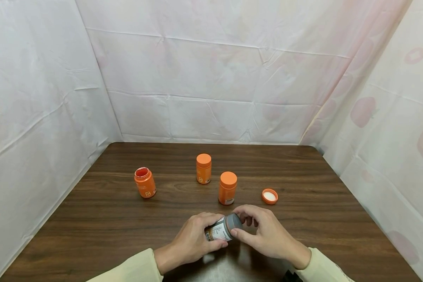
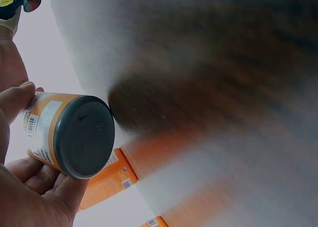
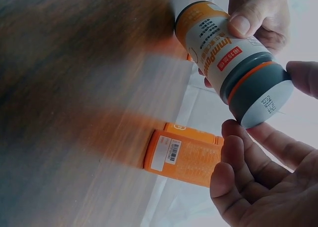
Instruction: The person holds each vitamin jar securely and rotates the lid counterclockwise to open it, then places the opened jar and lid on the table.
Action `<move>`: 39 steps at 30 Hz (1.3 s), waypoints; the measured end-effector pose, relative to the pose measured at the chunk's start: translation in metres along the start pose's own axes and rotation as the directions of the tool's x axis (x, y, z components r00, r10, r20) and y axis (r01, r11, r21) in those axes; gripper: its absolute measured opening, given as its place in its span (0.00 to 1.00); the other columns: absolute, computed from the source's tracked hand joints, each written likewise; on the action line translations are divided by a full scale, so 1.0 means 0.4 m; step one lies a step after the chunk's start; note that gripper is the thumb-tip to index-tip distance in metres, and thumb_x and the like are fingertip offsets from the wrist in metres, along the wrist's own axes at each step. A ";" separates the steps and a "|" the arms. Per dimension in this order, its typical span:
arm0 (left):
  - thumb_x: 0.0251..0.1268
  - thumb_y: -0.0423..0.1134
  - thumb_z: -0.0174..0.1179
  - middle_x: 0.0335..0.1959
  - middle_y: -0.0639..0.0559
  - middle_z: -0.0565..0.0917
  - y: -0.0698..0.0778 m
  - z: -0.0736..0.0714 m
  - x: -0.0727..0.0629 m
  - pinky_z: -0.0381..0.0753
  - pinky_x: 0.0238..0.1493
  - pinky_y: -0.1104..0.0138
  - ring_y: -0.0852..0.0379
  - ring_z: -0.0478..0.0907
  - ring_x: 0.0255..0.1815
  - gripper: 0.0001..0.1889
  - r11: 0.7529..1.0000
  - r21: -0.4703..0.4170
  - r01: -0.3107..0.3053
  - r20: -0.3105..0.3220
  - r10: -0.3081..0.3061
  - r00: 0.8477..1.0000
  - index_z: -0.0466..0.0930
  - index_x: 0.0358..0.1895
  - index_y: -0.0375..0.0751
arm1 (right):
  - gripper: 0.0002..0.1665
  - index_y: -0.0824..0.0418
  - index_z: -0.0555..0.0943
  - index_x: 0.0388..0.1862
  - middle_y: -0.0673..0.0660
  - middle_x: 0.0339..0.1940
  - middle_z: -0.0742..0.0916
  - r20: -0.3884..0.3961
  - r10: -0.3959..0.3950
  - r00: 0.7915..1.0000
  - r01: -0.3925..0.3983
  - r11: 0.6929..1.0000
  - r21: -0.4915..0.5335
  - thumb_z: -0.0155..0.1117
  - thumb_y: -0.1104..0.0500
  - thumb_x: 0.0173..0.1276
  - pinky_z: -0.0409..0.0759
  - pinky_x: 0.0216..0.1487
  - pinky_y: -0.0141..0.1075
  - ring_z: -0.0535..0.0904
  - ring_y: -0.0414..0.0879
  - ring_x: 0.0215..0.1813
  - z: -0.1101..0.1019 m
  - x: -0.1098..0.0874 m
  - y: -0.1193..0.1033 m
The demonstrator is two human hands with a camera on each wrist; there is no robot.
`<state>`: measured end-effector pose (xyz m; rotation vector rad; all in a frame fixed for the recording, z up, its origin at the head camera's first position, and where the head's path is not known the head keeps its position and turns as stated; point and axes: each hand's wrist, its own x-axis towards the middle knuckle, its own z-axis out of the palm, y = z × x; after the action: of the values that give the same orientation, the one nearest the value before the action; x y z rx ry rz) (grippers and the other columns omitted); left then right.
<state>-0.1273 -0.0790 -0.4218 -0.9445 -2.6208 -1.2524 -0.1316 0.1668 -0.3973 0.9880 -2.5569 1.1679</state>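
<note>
Tilted on its side above the near part of the table is a grey supplement bottle with a white and orange label. My left hand grips its body, thumb on one side and fingers round the other. At the other end, the thumb and index finger of my right hand pinch the grey cap, which sits on the bottle. The other right fingers are curled loosely beside it. In the left wrist view the dark base of the bottle faces the camera.
Two capped orange bottles, a nearer one and a farther one, stand beyond my hands. An uncapped orange bottle stands to the left. An orange cap lies inside up at the right. White cloth hangs around the wooden table.
</note>
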 end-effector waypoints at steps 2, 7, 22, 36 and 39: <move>0.54 0.44 0.80 0.50 0.61 0.86 0.001 0.000 0.000 0.80 0.48 0.68 0.66 0.79 0.47 0.26 1.000 0.001 0.002 0.002 -0.002 1.000 0.85 0.57 0.53 | 0.19 0.48 0.82 0.54 0.41 0.36 0.84 0.000 -0.013 1.000 0.013 1.000 0.004 0.76 0.49 0.66 0.79 0.35 0.36 0.80 0.45 0.36 -0.001 -0.001 0.000; 0.54 0.43 0.80 0.51 0.60 0.85 0.002 -0.003 -0.001 0.80 0.48 0.67 0.65 0.79 0.48 0.26 1.000 -0.007 0.013 0.012 -0.012 1.000 0.85 0.58 0.52 | 0.22 0.49 0.82 0.56 0.41 0.38 0.83 -0.002 -0.045 0.999 0.045 0.999 0.014 0.77 0.51 0.65 0.78 0.37 0.36 0.79 0.45 0.37 -0.004 -0.004 0.001; 0.55 0.46 0.79 0.52 0.61 0.85 0.003 -0.003 -0.002 0.80 0.48 0.67 0.65 0.79 0.48 0.26 1.000 0.000 0.022 0.025 -0.022 0.999 0.84 0.59 0.53 | 0.38 0.46 0.79 0.63 0.43 0.50 0.84 -0.010 -0.137 0.991 0.137 0.990 0.043 0.83 0.64 0.53 0.79 0.43 0.35 0.76 0.41 0.44 -0.009 -0.006 0.002; 0.55 0.47 0.79 0.53 0.58 0.86 0.000 -0.001 -0.002 0.80 0.49 0.67 0.64 0.79 0.49 0.29 0.999 0.023 0.029 0.015 -0.029 0.999 0.83 0.62 0.48 | 0.36 0.46 0.76 0.66 0.43 0.48 0.83 -0.024 -0.104 0.994 0.105 0.994 0.017 0.81 0.56 0.59 0.79 0.42 0.36 0.78 0.43 0.43 -0.009 -0.006 -0.004; 0.55 0.48 0.79 0.54 0.57 0.86 0.000 -0.001 -0.002 0.80 0.50 0.67 0.64 0.79 0.50 0.30 0.999 0.021 0.031 0.016 -0.031 0.999 0.83 0.62 0.47 | 0.29 0.46 0.79 0.61 0.43 0.42 0.83 -0.061 -0.055 0.997 0.054 0.998 -0.025 0.78 0.48 0.63 0.78 0.38 0.36 0.77 0.43 0.39 -0.005 -0.005 -0.006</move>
<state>-0.1268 -0.0795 -0.4219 -0.9186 -2.6659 -1.2264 -0.1288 0.1682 -0.3952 0.9944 -2.4742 1.1333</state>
